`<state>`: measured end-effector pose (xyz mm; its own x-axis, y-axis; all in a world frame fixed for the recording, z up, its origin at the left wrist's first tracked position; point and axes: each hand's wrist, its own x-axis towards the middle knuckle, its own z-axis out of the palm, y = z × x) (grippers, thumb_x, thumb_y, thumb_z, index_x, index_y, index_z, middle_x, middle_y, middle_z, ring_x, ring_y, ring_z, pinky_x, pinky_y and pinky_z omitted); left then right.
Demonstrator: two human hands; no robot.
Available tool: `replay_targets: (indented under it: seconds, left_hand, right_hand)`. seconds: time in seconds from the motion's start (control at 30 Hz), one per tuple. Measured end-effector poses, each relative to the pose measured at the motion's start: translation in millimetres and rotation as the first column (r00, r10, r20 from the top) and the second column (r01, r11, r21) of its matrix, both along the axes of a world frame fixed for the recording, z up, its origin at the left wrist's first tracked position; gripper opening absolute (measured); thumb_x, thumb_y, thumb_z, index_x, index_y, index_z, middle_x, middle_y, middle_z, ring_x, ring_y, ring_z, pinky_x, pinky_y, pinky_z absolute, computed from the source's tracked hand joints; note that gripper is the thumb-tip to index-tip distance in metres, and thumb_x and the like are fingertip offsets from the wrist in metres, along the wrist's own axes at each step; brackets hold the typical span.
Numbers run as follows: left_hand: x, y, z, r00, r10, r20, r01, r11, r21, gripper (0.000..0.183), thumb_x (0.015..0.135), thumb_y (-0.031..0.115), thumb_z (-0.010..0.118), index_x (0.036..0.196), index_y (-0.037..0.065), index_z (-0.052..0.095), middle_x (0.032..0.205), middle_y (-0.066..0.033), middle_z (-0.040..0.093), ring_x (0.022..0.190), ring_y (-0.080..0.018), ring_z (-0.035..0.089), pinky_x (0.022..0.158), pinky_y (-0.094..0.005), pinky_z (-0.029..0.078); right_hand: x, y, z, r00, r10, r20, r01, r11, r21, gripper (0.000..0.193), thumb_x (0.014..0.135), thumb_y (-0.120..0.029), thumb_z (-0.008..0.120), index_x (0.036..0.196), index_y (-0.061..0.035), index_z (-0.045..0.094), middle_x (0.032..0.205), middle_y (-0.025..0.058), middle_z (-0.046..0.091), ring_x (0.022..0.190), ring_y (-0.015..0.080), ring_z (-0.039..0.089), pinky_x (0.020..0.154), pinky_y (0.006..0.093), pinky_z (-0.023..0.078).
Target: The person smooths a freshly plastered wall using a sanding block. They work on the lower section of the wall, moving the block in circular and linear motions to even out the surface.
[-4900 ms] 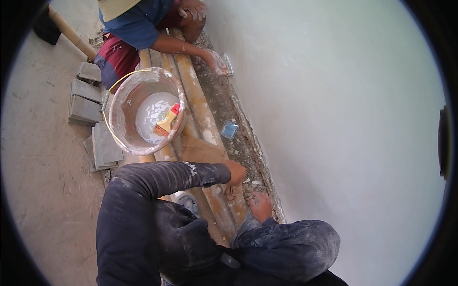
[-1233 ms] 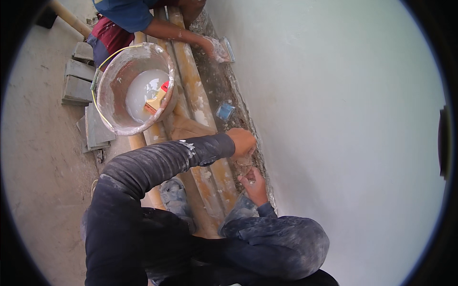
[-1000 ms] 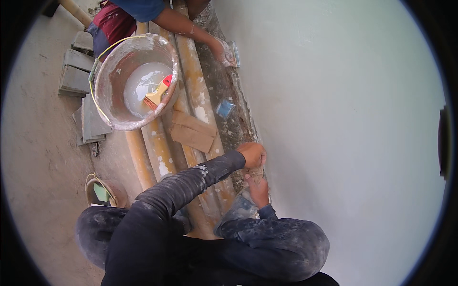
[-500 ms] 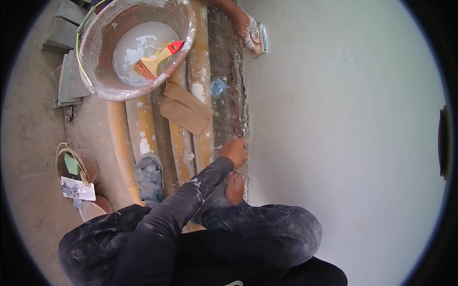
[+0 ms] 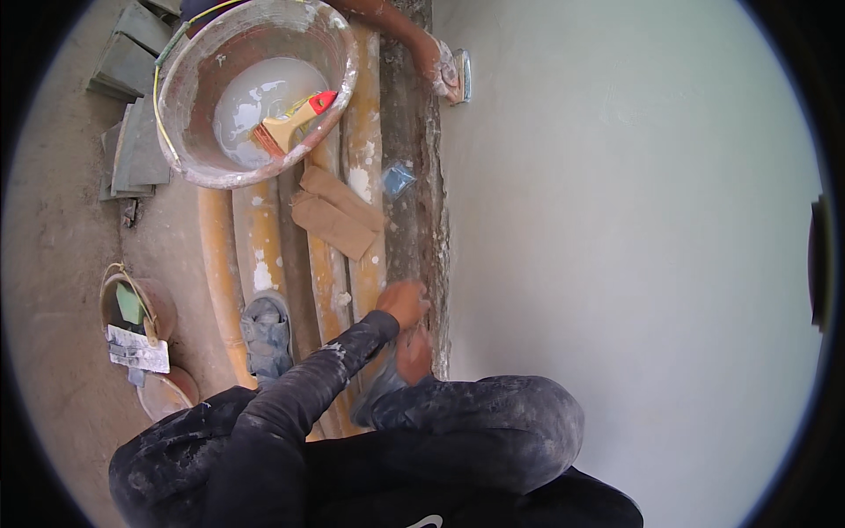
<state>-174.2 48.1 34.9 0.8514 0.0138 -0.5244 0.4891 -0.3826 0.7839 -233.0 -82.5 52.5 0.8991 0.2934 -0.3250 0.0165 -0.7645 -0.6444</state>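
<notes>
My left hand (image 5: 403, 304), in a dark, plaster-flecked sleeve, reaches across to the ledge beside the pale wall. Its fingers look curled, and whatever is in them is too blurred to make out. Just below it, blurred bare skin that looks like my right hand (image 5: 414, 354) shows above my bent knee; its fingers cannot be told apart. Both are close to the rough wall base (image 5: 431, 308). Beyond them, folded brown cardboard (image 5: 339, 214) rests across yellow pipes (image 5: 361, 158), and a small blue packet (image 5: 398, 179) lies on the ledge.
A large bucket (image 5: 194, 145) holds whitish liquid and a paintbrush (image 5: 290, 123). Another person's hand (image 5: 446, 75) presses a flat tool (image 5: 463, 76) to the smooth wall (image 5: 634, 220). Grey slabs (image 5: 141, 150) and a small bucket (image 5: 160, 304) with a trowel (image 5: 136, 350) across it stand left.
My left hand has drawn back a little, left and downward, away from the wall edge. The hand-like patch below shifted left too. The other person's hand and flat tool moved slightly.
</notes>
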Motion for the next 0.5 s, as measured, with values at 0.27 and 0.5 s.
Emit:
replay_targets:
  seconds: [0.27, 0.5]
  left_hand:
    - [18.0, -9.3, -14.1, 0.962, -0.269, -0.054, 0.273, 0.958, 0.085, 0.036, 0.082, 0.032, 0.064, 0.106, 0.004, 0.067, 0.102, -0.0227, 0.067, 0.098, -0.039, 0.063, 0.087, -0.0459, 0.049]
    - [97.8, 25.0, 21.2, 0.962, -0.267, 0.063, 0.25, 0.947, 0.2, 0.028, 0.084, 0.029, 0.063, 0.097, 0.005, 0.067, 0.096, -0.0199, 0.068, 0.094, -0.0387, 0.064, 0.084, -0.0468, 0.049]
  right_hand:
    - [-2.8, -0.9, 9.1, 0.999, -0.041, -0.014, 0.039, 0.995, -0.092, 0.033, 0.094, -0.028, 0.051, 0.111, -0.0025, 0.06, 0.103, 0.0232, 0.059, 0.097, 0.0454, 0.05, 0.086, 0.052, 0.037]
    - [-3.2, -8.4, -0.4, 0.997, -0.053, 0.051, 0.055, 0.998, -0.042, 0.034, 0.095, -0.033, 0.052, 0.105, -0.0026, 0.063, 0.1, 0.0228, 0.06, 0.096, 0.046, 0.051, 0.086, 0.0511, 0.037]
